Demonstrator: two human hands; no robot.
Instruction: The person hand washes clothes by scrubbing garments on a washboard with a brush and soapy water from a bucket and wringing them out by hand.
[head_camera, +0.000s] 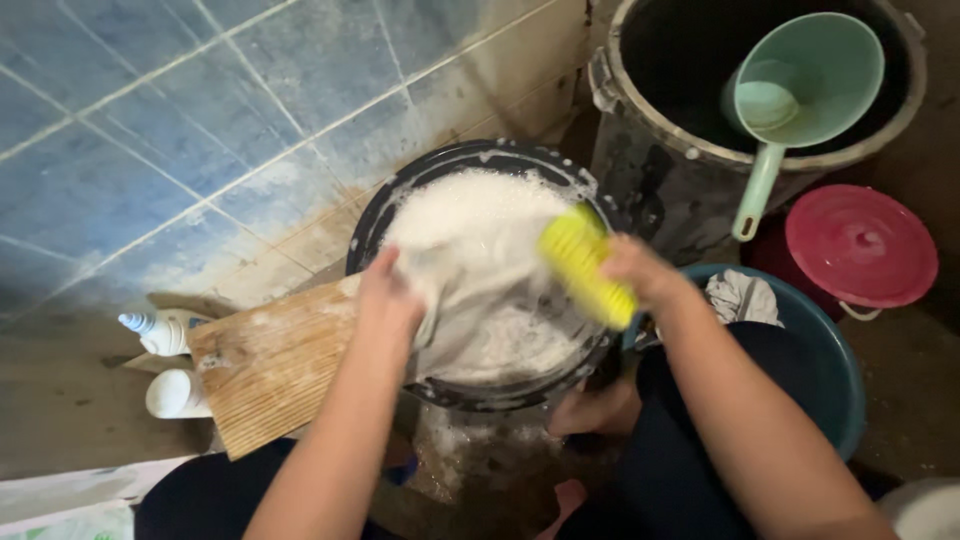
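Observation:
My left hand (388, 300) grips a soaked white cloth (470, 300) and presses it at the near rim of a black basin (380, 215) full of white foam (470, 215). In my right hand (640, 270) is a yellow scrubbing brush (585, 265), blurred, held over the cloth on the basin's right side. A wet wooden washboard (270, 365) lies slanted just left of the basin, under my left forearm.
A big dark bucket (650, 170) with a pale green dipper (800, 85) stands at the back right. A red-lidded pail (860, 245) and a teal tub (830, 370) with a white cloth (740, 295) sit right. Two white bottles (165, 335) lie left by the blue tiled wall.

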